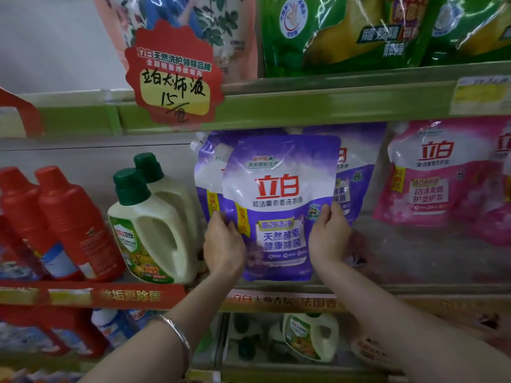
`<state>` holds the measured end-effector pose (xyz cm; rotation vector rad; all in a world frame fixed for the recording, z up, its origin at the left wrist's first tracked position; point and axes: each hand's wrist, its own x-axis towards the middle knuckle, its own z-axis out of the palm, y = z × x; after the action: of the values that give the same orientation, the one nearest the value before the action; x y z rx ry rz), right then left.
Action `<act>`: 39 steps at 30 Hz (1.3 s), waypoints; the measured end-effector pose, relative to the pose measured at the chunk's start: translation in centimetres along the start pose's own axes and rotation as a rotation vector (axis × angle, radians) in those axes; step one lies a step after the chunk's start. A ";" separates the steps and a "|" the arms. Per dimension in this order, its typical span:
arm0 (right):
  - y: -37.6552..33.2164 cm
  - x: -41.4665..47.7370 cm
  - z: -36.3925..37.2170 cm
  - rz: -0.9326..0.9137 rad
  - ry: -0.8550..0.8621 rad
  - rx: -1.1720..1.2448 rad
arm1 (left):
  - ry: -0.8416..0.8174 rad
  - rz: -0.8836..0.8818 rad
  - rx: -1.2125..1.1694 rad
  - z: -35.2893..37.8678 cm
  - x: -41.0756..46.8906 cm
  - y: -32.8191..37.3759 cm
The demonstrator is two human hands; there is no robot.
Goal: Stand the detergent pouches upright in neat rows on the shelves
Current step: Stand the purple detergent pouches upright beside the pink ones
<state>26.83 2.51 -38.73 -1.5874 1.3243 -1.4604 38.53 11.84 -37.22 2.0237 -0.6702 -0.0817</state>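
Observation:
A purple and white detergent pouch (279, 205) stands upright at the front of the middle shelf (414, 261). My left hand (224, 244) grips its lower left edge. My right hand (329, 239) grips its lower right edge. Behind it stand more purple pouches, one peeking out at the left (206, 175) and one at the right (356, 172). Pink pouches (431, 175) stand further right on the same shelf.
Cream jugs with green caps (154, 222) and red bottles (69, 222) stand left of the pouches. A red price sign (174, 76) hangs from the upper shelf edge (304, 106). Green pouches (345, 31) and a floral pouch (193, 17) sit above. Another cream jug (309, 335) stands below.

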 end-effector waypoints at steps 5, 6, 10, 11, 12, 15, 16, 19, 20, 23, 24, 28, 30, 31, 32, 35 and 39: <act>1.4 3.7 -3.2 0.047 0.166 -0.027 | -0.157 0.120 -0.088 3.2 -1.4 3.3; 1.7 4.4 -4.0 0.057 0.181 -0.011 | -0.184 0.128 -0.098 4.1 -1.7 4.0; 3.1 6.5 -6.5 0.058 0.249 -0.021 | -0.242 0.094 -0.153 7.7 -2.3 5.8; 3.4 6.9 -6.9 0.053 0.258 -0.031 | -0.239 0.081 -0.166 8.4 -2.4 6.1; 3.7 7.3 -7.2 0.048 0.261 -0.034 | -0.231 0.067 -0.176 9.0 -2.4 6.4; 4.2 8.3 -7.9 0.037 0.270 -0.064 | -0.205 0.059 -0.192 10.5 -2.1 7.3; 4.3 8.6 -8.0 0.035 0.269 -0.069 | -0.196 0.057 -0.200 10.9 -1.9 7.6; 4.9 9.7 -7.7 0.020 0.244 -0.061 | -0.138 0.027 -0.222 11.7 -1.1 8.2; 5.1 10.2 -7.5 0.017 0.224 -0.051 | -0.111 0.014 -0.229 11.9 -0.7 8.3; 5.5 11.2 -6.7 0.012 0.140 -0.032 | -0.040 -0.001 -0.234 12.3 -0.1 8.6; 5.6 11.5 -6.5 0.009 0.117 -0.019 | -0.027 -0.004 -0.230 12.5 0.0 8.6; 6.2 12.5 -6.2 0.019 0.011 0.072 | 0.011 -0.037 -0.219 13.3 0.0 8.8; 6.3 12.9 -6.5 0.057 -0.065 0.105 | 0.016 -0.048 -0.231 13.5 -0.3 8.9; 6.4 13.1 -6.8 0.066 -0.098 0.109 | 0.002 -0.046 -0.241 13.8 -0.7 8.8; 6.4 13.1 -6.9 0.070 -0.121 0.104 | -0.020 -0.032 -0.250 14.0 -1.1 8.5; 6.8 12.9 -7.1 0.064 -0.163 0.052 | -0.072 0.085 -0.247 15.2 -2.1 7.2; 7.6 12.5 -6.9 0.193 -0.272 0.136 | -0.149 0.154 -0.312 15.9 -2.8 5.5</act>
<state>16.93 -10.22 -39.67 -1.4663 1.1600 -1.1473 28.73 -1.39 -41.78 1.6727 -0.8494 -0.2341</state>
